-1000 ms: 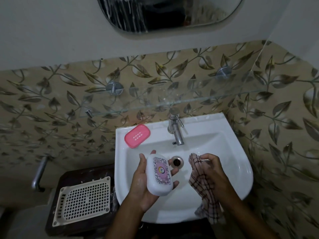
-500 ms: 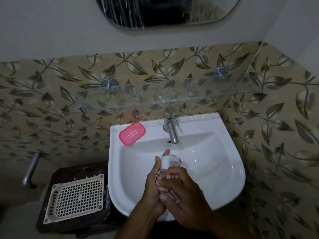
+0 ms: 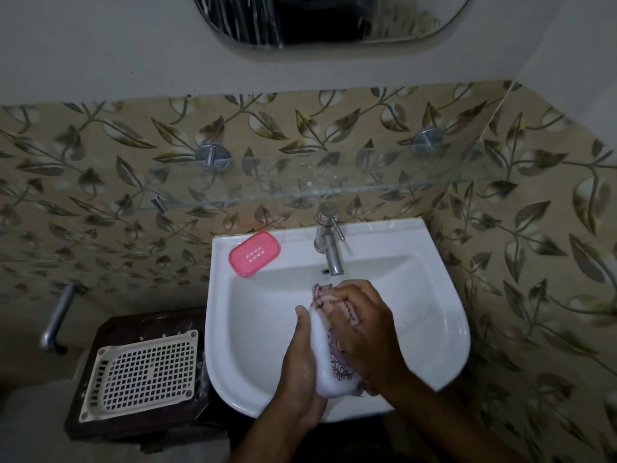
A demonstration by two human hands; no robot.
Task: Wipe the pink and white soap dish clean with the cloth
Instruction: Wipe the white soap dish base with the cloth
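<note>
The white soap dish piece with a pink patterned face is held upright over the white sink. My left hand grips it from the left and below. My right hand presses the checked cloth against its patterned face, covering most of it. The cloth bunches out above my right fingers, and a bit shows under my wrist. The pink slotted soap dish part lies on the sink's back left rim, apart from both hands.
A steel tap stands at the sink's back, just above my hands. A glass shelf runs along the leaf-patterned tiles. A white grid tray lies on a dark stand to the left. A mirror hangs above.
My right hand brought the cloth from the right onto the soap dish and now rubs its patterned face. Both hands sit lower in the sink than half a second ago.
</note>
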